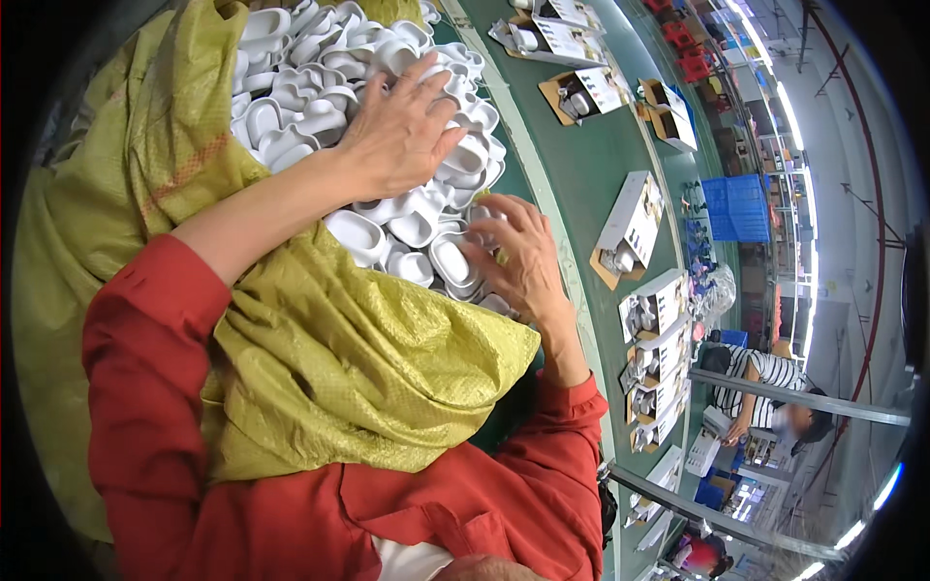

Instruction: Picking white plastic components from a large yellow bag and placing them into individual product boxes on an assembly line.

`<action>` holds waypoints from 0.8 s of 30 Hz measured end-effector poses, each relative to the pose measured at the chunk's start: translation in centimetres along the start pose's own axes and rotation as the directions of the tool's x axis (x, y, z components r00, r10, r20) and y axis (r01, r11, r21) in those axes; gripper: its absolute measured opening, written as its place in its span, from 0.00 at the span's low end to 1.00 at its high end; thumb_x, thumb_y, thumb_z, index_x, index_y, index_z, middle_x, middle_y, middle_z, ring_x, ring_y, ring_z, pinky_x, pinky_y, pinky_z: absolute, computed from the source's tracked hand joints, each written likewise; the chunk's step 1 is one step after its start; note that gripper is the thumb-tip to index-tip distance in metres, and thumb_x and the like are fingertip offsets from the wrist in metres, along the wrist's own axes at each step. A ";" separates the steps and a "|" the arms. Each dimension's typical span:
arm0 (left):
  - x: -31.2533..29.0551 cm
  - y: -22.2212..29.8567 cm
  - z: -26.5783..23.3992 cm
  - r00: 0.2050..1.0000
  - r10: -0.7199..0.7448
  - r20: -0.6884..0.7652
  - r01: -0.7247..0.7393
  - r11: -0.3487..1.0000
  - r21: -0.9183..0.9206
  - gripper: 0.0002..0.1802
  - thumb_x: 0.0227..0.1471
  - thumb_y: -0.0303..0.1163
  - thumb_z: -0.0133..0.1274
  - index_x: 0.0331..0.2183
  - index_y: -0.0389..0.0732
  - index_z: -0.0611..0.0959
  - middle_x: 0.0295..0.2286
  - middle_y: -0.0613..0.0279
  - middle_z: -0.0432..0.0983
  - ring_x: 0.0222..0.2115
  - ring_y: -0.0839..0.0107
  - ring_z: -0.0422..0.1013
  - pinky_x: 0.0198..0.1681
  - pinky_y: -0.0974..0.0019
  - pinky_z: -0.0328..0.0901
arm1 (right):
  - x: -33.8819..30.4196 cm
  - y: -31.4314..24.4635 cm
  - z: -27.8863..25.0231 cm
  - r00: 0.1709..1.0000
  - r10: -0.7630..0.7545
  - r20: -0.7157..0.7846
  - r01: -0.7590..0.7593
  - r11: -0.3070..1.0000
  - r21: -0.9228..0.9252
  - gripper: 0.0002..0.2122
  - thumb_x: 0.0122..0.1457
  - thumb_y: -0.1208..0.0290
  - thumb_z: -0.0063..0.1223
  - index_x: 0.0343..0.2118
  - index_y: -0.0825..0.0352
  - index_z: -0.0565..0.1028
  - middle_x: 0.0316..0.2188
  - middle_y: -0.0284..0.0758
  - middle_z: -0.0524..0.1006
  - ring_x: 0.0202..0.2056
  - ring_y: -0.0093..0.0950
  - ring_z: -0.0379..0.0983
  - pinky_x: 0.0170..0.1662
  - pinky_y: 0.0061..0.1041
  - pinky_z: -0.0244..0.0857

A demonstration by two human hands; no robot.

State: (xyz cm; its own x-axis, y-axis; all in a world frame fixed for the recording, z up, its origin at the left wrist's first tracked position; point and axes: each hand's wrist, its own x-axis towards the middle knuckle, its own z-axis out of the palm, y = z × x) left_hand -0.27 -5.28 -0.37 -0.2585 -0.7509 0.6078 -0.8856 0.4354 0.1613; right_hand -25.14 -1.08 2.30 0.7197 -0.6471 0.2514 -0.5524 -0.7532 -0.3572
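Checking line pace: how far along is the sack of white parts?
Done: open boxes holding parts already lie along the green belt. In hand: the left hand rests flat on the heap of white plastic parts in the yellow woven sack; the right hand fingers one at the edge. Left: the heap looks large.

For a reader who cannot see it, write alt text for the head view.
Two bare hands, left hand and right hand, dig into white plastic parts heaped in a yellow woven sack. Open boxes line a green conveyor belt alongside.
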 end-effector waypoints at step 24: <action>0.1 -13.0 -7.1 0.890 -0.093 0.447 0.051 0.993 0.104 0.47 0.52 0.64 0.50 0.59 0.33 0.69 0.64 0.43 0.52 0.66 0.46 0.46 0.64 0.33 0.42 | 6.0 15.5 5.0 0.773 0.443 -0.455 -0.509 0.861 -0.025 0.09 0.58 0.69 0.58 0.39 0.67 0.75 0.44 0.40 0.76 0.43 0.41 0.74 0.45 0.40 0.65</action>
State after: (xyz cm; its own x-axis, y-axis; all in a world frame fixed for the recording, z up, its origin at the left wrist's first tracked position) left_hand 13.98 -7.47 3.07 -0.3204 -0.9304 0.1783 -0.9331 0.3424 0.1101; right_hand -27.32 -16.05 -6.23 0.1201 -0.8874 0.4450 -0.8521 -0.3221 -0.4124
